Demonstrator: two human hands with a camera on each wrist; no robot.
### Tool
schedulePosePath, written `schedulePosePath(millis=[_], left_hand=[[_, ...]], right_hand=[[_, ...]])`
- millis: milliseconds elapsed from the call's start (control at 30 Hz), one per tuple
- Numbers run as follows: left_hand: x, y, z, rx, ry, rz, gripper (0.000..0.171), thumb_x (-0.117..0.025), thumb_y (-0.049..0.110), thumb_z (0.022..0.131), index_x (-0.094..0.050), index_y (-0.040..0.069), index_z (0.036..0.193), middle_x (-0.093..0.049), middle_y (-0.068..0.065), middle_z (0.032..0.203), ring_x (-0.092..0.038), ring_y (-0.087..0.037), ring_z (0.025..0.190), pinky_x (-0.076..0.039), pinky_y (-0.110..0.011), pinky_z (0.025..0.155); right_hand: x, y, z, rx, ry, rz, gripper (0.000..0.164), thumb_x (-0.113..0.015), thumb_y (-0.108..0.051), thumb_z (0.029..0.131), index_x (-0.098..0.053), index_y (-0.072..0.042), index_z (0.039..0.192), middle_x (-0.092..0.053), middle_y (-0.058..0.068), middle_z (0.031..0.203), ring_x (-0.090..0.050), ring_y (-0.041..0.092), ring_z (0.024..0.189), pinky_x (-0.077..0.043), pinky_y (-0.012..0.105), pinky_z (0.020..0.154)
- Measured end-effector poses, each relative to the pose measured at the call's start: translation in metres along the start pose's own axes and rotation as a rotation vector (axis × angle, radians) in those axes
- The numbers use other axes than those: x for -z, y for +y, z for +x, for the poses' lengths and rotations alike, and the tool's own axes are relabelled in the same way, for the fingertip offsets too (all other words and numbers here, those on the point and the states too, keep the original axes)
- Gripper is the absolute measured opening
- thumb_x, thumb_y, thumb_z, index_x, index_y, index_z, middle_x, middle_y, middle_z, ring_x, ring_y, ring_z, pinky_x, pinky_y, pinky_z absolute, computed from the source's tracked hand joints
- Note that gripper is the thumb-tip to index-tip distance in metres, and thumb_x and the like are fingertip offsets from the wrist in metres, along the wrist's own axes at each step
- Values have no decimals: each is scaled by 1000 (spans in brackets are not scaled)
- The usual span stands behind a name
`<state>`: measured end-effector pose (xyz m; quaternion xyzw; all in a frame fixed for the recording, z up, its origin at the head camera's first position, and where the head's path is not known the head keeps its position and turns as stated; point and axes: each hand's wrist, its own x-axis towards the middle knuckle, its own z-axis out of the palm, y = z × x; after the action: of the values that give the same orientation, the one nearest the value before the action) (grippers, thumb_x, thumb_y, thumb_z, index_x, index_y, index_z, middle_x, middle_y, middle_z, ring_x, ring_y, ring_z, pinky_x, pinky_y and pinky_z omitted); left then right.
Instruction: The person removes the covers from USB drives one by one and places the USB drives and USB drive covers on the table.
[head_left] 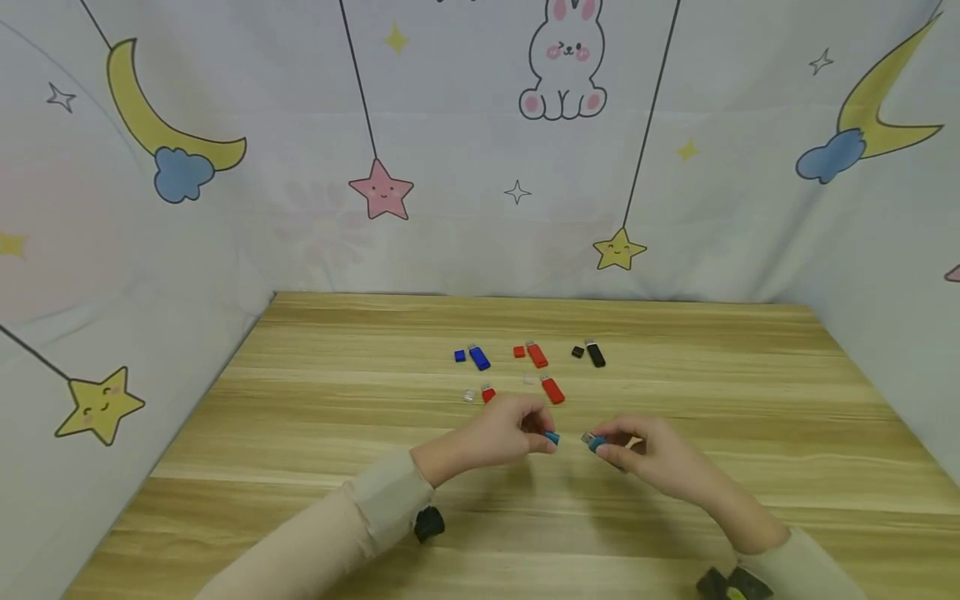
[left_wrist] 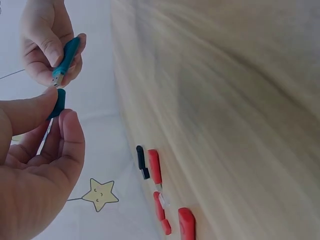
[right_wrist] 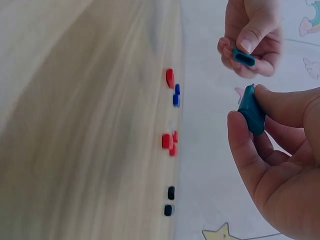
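Observation:
My left hand (head_left: 504, 432) pinches a small teal USB stick cap (head_left: 552, 437) between thumb and fingers. In the right wrist view the hollow mouth of that cap (right_wrist: 243, 57) faces the stick. Across a small gap, my right hand (head_left: 651, 454) grips a teal USB stick (head_left: 597, 442) by its body. The metal plug (left_wrist: 58, 80) of the stick is bare and points toward the cap. Both pieces are held above the wooden table (head_left: 345, 508), apart from each other in the head view.
Behind the hands lie a blue USB stick (head_left: 479, 357) with its blue cap (head_left: 460, 356), a red stick (head_left: 537, 354) with a red cap (head_left: 519, 352), and a black stick (head_left: 595, 353) with its cap (head_left: 577, 352). Nearer are another red stick (head_left: 552, 389) and a clear cap (head_left: 469, 395).

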<state>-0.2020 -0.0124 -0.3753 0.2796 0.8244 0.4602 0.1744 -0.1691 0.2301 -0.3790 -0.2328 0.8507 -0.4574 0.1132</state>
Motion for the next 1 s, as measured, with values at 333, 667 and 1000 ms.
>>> schedulePosePath(millis=[333,667,1000], left_hand=[[11,4,27,30,49,27,8,-71,8,87,-63,9,89,-64,2,83,-58,-8,75,-48,-21,66],[17,8,62,60,97,-9,6,-69,10,89,-65,10,94,-66,1,88,-60,-9,80,-49,-24,71],[8,0,92,92,142,-64,5,-69,10,89,-66,9,92,-64,-1,89,-61,-12,76,-51,-24,65]], right_hand=[[20,7,18,-12,108,-58,22,-64,-9,92,-67,3,110,-64,6,90,-61,11,73,-55,31,62],[40,10,32,-92,197,-89,26,-63,-11,94,-64,4,115,-67,12,94,-63,16,73,-54,31,62],[47,23,47,-145,216,-42,32,-59,-14,96,-60,7,121,-65,15,95,-62,19,77,-56,34,69]])
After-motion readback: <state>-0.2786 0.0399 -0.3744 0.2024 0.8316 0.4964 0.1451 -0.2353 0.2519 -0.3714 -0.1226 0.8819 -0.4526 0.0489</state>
